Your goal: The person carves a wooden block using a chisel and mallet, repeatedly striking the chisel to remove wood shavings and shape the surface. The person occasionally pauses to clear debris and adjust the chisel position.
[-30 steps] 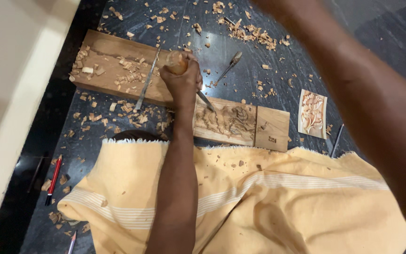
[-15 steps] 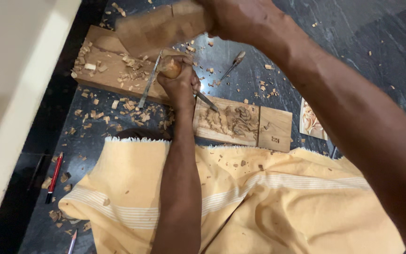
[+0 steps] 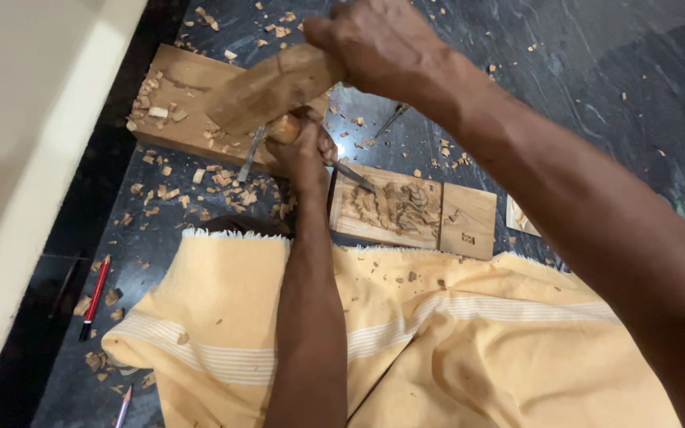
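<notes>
With the left hand (image 3: 304, 150) in a closed grip on the chisel (image 3: 334, 165), its tip on the carved panel (image 3: 394, 210), the right hand (image 3: 374, 51), clenched round the wooden mallet (image 3: 267, 91), should strike squarely

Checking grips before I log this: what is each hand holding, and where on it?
The left hand grips the chisel around its wooden handle. The right hand holds the wooden mallet by its handle end, head over the chisel.

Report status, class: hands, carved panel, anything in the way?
Left hand grips wooden-handled chisel, tip on carved rectangular wooden panel. Right hand holds wooden mallet above chisel handle. Loose wood chips around.
</notes>
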